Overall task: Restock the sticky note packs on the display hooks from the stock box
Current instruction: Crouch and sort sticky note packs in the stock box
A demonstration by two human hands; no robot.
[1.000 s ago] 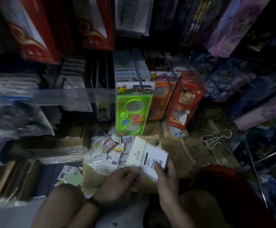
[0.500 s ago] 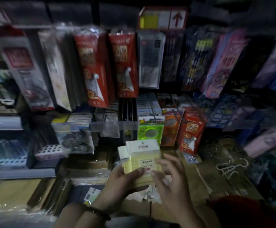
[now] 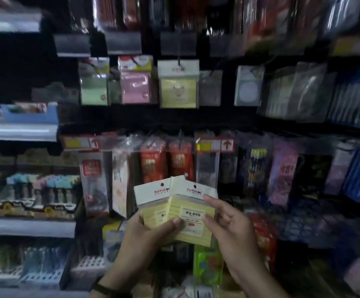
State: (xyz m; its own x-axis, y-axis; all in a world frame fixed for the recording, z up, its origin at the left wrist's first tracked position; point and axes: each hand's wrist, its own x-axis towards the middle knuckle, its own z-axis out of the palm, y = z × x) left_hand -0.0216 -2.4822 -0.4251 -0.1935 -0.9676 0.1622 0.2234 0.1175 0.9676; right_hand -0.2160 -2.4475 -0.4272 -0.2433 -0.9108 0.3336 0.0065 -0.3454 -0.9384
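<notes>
While the left hand (image 3: 144, 237) clamps two yellow sticky note packs (image 3: 174, 209) fanned upright, punched holes on top, the right hand (image 3: 228, 224) pinches the front pack's edge. Their matching hook (image 3: 179, 61) sits straight above (well apart, with yellow stock (image 3: 178, 91) hanging there); open air lies between.

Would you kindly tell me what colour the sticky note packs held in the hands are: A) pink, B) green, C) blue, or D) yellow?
D: the two sticky note packs fanned between the left hand and the right hand show pale yellow lined pads under white header cards, each with a punched hole for a hook.
</notes>
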